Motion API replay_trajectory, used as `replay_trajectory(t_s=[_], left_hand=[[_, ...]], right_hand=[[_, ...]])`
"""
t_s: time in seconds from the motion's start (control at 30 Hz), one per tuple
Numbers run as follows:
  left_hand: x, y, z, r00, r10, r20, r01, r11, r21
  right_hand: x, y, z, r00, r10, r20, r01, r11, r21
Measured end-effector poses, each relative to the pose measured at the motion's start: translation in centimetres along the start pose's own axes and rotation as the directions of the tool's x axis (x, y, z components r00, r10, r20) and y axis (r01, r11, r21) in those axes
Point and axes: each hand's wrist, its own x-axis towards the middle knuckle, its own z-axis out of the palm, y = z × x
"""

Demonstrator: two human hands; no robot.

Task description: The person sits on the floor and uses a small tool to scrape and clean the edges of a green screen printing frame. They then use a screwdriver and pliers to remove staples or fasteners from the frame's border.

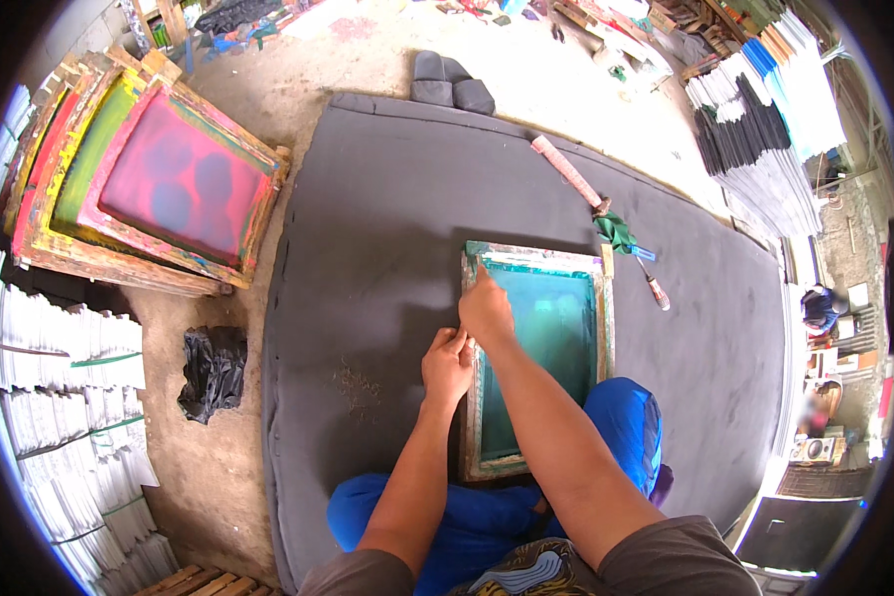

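A wooden printing screen frame with a teal mesh lies on the dark mat in front of my crossed legs. My right hand is closed over its upper left side, the index finger stretched toward the corner. Just below, at the outer left edge, my left hand is closed with thumb and fingers pinched together, close against the right hand. Whatever the fingers of either hand hold is hidden. Beyond the frame's far right corner lie a green cloth and a screwdriver with a worn handle.
A long pinkish roll lies beside the cloth on the dark mat. Paint-stained screen frames lean at the far left, above stacked white sheets. A black plastic bag lies on the floor; grey blocks stand behind the mat.
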Motion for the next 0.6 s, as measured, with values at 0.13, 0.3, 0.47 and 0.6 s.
replay_trajectory(t_s=[0.13, 0.3, 0.47, 0.6], left_hand=[[0.1, 0.6, 0.5, 1.000, 0.000, 0.003, 0.000, 0.999, -0.053], [-0.2, -0.5, 0.2, 1.000, -0.022, 0.018, 0.022, 1.000, -0.011], [-0.1, 0.5, 0.4, 0.998, -0.039, 0.054, 0.041, 0.999, -0.020], [0.0, 0.7, -0.3, 0.994, -0.085, 0.073, 0.085, 0.996, -0.001]], right_hand=[[2.0, 1.3, 2.0, 0.994, 0.102, -0.035, -0.083, 0.933, 0.351], [-1.6, -1.5, 0.1, 0.895, 0.307, 0.323, -0.434, 0.435, 0.789], [1.1, 2.4, 2.2, 0.993, 0.113, -0.042, -0.080, 0.877, 0.474], [1.1, 2.8, 2.6, 0.995, 0.097, -0.005, -0.082, 0.869, 0.488]])
